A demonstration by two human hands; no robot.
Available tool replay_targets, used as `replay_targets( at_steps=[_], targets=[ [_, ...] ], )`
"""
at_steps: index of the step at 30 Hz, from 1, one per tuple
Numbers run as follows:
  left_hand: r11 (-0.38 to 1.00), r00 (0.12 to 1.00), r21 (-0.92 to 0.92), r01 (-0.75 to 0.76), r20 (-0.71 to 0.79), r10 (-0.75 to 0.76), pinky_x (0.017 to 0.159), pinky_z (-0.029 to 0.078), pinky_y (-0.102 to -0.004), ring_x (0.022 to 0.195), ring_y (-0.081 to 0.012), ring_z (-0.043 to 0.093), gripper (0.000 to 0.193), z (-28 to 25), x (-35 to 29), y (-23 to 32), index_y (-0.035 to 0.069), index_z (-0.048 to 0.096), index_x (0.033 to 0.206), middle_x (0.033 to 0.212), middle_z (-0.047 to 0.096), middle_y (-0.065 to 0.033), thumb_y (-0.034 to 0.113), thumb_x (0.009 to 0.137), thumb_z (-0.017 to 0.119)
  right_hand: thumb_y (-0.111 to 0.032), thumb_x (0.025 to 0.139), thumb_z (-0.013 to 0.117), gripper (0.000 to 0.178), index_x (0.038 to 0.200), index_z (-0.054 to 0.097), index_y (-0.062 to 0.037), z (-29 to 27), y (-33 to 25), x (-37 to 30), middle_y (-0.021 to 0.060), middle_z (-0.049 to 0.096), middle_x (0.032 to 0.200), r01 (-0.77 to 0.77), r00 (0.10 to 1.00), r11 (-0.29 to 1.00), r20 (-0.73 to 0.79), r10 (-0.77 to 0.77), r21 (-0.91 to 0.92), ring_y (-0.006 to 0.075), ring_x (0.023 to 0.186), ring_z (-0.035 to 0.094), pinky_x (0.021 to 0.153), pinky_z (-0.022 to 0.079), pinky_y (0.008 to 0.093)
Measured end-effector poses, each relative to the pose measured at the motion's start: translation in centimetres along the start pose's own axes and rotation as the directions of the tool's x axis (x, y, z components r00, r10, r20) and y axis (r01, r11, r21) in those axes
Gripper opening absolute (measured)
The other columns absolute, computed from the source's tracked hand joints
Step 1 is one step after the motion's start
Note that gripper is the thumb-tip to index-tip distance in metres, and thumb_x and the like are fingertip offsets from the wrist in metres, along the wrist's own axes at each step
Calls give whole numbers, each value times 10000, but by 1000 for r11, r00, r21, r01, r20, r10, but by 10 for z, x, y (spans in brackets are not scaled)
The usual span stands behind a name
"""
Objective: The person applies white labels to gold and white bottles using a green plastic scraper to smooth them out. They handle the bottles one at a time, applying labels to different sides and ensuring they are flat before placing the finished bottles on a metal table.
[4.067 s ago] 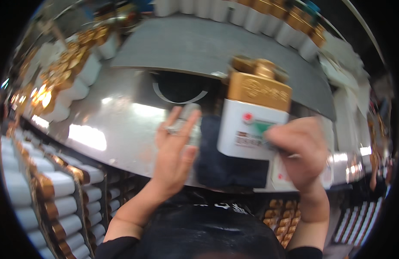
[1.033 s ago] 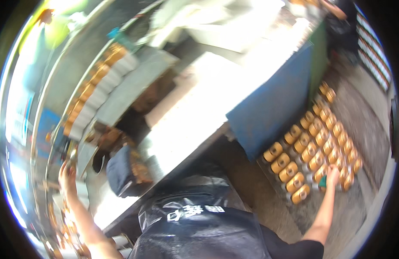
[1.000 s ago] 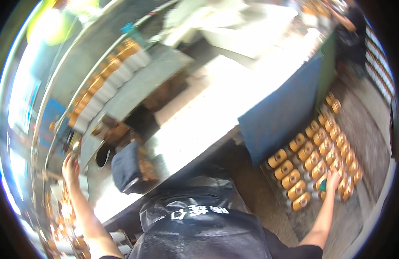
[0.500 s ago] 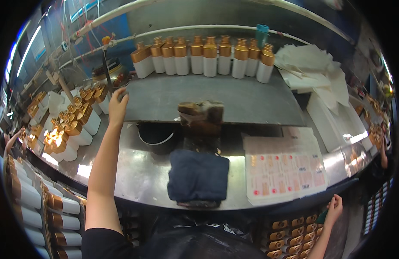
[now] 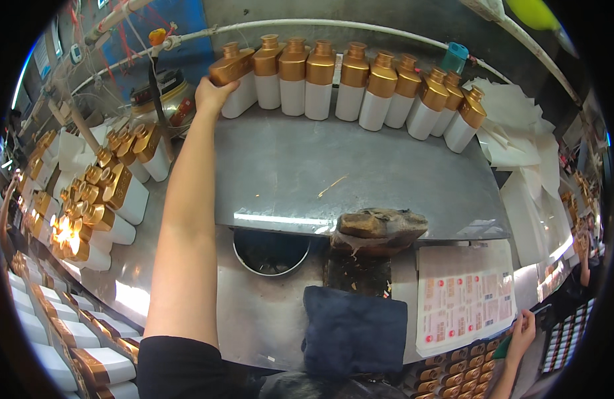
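My left hand [image 5: 214, 96] is stretched to the far left end of a row of bottles. Its fingers and thumb grip the gold shoulder of the end bottle [image 5: 239, 93], which has a white body and leans slightly. Several similar gold-and-white bottles [image 5: 352, 83] stand upright beside it along the back of the grey metal shelf [image 5: 360, 169]. At the lower right, my right hand [image 5: 521, 332] is closed, close to the corner of the printed sheets [image 5: 470, 292]. Something green shows beside its wrist; what the fingers hold cannot be made out.
A worn block [image 5: 380, 226] sits at the shelf's front edge, above a folded dark cloth [image 5: 355, 331]. Under the shelf is a dark bowl [image 5: 270, 256]. More bottles [image 5: 124, 189] crowd the left, and white paper sheets [image 5: 503, 123] lie at the right. Trays of bottles flank me below.
My left hand has reached forward and right and taken hold of the leftmost bottle. The view has shifted closer to the shelf. My right hand stays low at the right.
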State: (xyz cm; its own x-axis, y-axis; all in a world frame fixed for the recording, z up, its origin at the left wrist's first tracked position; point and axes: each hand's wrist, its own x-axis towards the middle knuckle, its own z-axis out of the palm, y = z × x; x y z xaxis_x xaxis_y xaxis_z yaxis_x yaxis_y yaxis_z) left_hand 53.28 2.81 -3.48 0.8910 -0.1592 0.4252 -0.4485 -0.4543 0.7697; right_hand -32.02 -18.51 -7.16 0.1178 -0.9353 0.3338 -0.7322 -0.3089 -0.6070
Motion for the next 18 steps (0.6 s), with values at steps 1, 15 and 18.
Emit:
replay_targets(
  at_steps=[1,15,18],
  targets=[
    [999,999,32,-29,13,29,887,485,-371,1033,-304,636,727,-10,-5,2,-56,561,1152,1114,646,-223,390,649,838,-67,951,546,146,1066,605,2,4,-7,0,-23,468,676,13,1000,1000,9,-13,11,49,594,467,527,375,196],
    [545,869,-717,435,492,-46,831,533,-315,1005,-196,624,510,-156,-306,71,-8,475,1263,1140,595,-120,416,980,464,-66,877,638,127,983,686,-15,52,-180,-72,113,688,894,227,734,861,501,-458,455,176,712,668,618,527,293],
    [573,776,-648,503,629,31,866,506,-307,1029,-173,607,519,-139,-355,89,-1,472,1271,1173,588,-112,435,990,460,-115,862,662,120,955,696,-47,52,-175,-85,92,694,861,488,598,763,474,-646,424,231,732,668,647,519,297]
  ],
)
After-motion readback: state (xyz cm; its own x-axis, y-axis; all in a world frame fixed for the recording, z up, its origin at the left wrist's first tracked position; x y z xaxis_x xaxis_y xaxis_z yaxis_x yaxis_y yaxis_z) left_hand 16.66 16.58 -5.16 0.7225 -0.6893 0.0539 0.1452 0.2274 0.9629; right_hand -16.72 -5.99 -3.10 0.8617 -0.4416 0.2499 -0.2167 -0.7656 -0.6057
